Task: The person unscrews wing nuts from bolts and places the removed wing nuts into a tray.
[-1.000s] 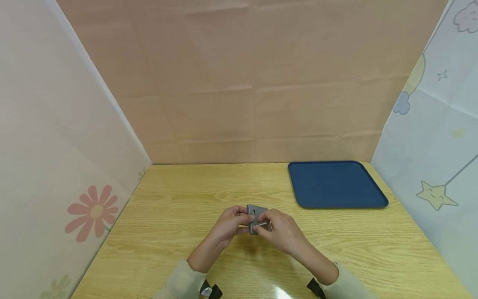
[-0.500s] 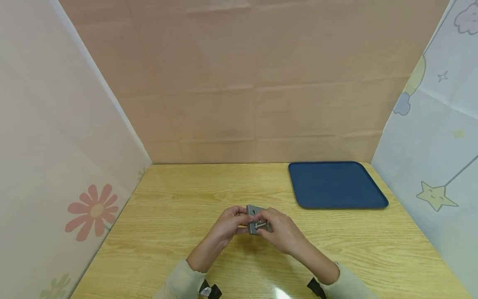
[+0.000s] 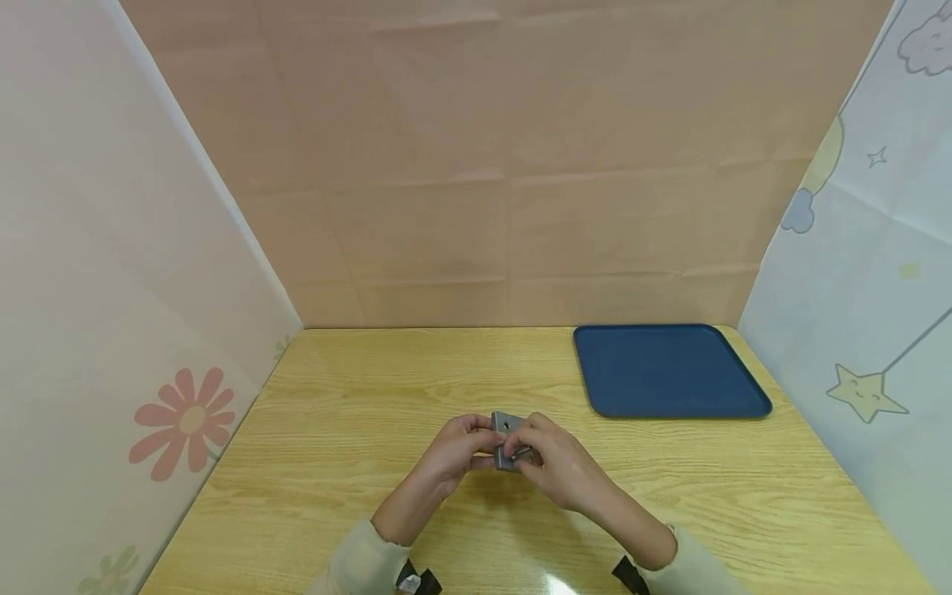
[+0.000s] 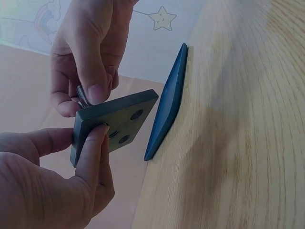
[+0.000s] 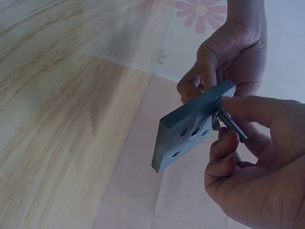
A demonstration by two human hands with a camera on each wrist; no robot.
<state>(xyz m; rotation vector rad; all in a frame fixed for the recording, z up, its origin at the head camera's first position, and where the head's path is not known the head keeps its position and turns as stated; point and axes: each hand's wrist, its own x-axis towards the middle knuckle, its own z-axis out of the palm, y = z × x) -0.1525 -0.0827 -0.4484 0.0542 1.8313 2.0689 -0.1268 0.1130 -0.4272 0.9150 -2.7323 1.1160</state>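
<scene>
I am pinching the metal plate [image 4: 123,123] near one edge with my left hand [image 3: 449,446], thumb and fingers bearing on it from opposite sides. My right hand [image 3: 558,463] is closing round the threaded bolt [image 5: 232,126], thumb and curled fingers crowding in where it is standing out from the plate's face. The plate is hanging tilted between my two hands, clear of the wooden tabletop [image 3: 372,380], with several of its holes showing.

I am probably holding it by the edge so that most of the face is staying free for my right hand, and off the wood so that fingers are reaching both sides. My left hand seems to be doing the steadying, while my right is doing the finer work at the bolt. The blue tray [image 3: 669,372] is lying farther off, toward the right, leaving elbow room here.

From the head, my right fingers are covering part of the plate and most of the bolt. In the right wrist view a small metal piece [image 5: 216,125] is sitting at the bolt's base; it may be a nut, but I am not making out its shape, nor exactly which fingertips are touching it. My sleeves [image 3: 368,554] are running out at the bottom of the head view.
</scene>
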